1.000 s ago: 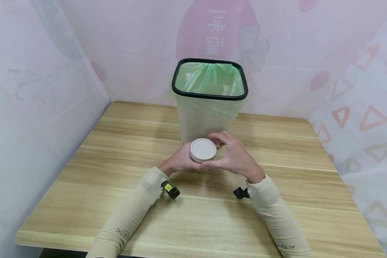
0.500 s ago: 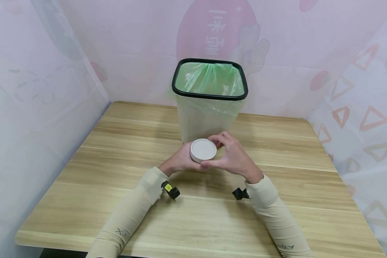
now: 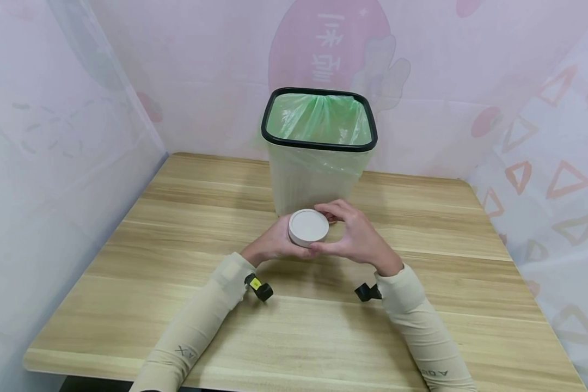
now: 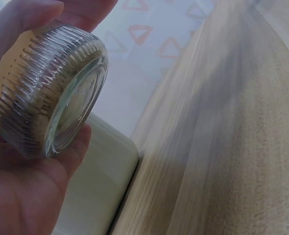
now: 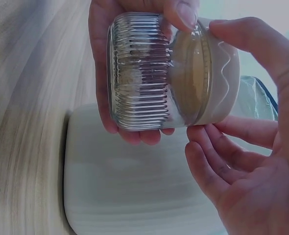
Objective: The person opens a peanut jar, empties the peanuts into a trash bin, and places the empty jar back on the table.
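A ribbed clear glass jar with an off-white lid is held up over the table in front of the bin. My left hand grips the jar's body, its fingers wrapped behind the glass in the right wrist view. From the other side my right hand has its thumb on one edge of the lid and fingertips on the opposite edge. The lid sits on the jar's mouth. In the left wrist view the jar's round glass base faces the camera; the right hand is mostly hidden there behind the jar.
A cream bin with a black rim and green liner bag stands just beyond my hands. Beneath lies a wooden table. Pale printed curtains close off the back and sides. Small black cameras hang at both wrists.
My right hand's thumb and fingers have shifted slightly along the lid's edge. The left hand and jar stay nearly where they were.
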`<action>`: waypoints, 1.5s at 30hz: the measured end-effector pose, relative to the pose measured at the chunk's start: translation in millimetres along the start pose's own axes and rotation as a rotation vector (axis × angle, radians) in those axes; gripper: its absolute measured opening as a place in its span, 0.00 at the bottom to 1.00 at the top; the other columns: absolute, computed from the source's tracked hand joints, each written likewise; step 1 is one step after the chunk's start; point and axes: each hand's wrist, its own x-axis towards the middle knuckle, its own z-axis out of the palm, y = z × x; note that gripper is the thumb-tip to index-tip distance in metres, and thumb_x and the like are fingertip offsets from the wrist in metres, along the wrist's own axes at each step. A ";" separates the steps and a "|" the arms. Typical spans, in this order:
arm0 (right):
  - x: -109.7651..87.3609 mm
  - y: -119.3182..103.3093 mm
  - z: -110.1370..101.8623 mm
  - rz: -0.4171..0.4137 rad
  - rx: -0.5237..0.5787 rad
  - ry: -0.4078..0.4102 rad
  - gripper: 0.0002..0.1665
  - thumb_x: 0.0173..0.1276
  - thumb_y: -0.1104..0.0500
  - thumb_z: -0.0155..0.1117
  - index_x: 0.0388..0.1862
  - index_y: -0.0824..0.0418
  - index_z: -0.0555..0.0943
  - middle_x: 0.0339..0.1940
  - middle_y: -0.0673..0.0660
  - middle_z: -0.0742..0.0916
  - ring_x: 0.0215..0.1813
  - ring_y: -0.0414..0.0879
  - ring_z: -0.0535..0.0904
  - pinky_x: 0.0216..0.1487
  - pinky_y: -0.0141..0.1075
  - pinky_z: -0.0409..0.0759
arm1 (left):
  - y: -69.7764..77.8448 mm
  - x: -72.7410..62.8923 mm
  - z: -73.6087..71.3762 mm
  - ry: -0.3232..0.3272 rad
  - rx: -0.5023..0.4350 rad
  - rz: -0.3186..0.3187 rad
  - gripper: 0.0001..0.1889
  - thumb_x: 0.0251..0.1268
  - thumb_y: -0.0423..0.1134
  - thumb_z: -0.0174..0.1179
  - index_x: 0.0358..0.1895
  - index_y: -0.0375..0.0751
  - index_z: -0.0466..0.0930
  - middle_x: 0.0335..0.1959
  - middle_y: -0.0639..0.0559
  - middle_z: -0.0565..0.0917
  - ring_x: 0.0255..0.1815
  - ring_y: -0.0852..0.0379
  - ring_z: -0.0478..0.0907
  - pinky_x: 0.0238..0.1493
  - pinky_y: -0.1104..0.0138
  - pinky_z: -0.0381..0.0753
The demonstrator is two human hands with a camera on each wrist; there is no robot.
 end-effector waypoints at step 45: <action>-1.1 -2.8 -2.2 0.000 -0.102 0.042 0.38 0.50 0.46 0.90 0.56 0.62 0.85 0.46 0.53 0.89 0.48 0.47 0.85 0.55 0.43 0.86 | -0.2 -0.2 1.2 0.007 0.008 -0.024 0.42 0.48 0.32 0.81 0.71 0.43 0.74 0.64 0.45 0.83 0.63 0.51 0.80 0.72 0.57 0.76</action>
